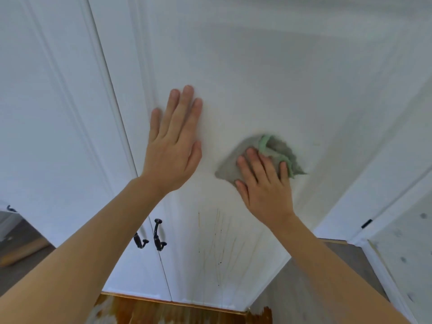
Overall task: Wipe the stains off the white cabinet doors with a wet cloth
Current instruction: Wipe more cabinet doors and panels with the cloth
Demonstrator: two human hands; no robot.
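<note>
White cabinet doors fill nearly the whole view, seen from close up and looking down their fronts toward the floor. Two doors meet at a seam left of centre: the left door (53, 113) and the right door (257, 66), each with a raised moulded border. Near the bottom of the seam sit two dark metal handles (150, 237), one on each door, just beside each other.

On the right door the left hand (174, 146) lies flat against the panel, fingers straight and close together, palm on the paint, holding nothing. To its right and a little lower, the right hand (264, 183) presses a grey-green cloth (254, 157) against the same door; the fingers lie spread over the cloth rather than curled round it, and the bunched fabric sticks out beyond the fingertips and to the left of them. The two hands are apart, with bare white door between them.

Below the cloth, lower on the right door, thin yellowish-brown streaks (217, 244) run down the panel, with a few small dark specks among them. They are faint, so their full extent is hard to judge.

At the foot of the doors is a strip of orange-brown wooden floor (163, 312), and grey flooring (304, 288) lies to the right. At the far right stands another white surface (402, 242) dotted with grey spots.
</note>
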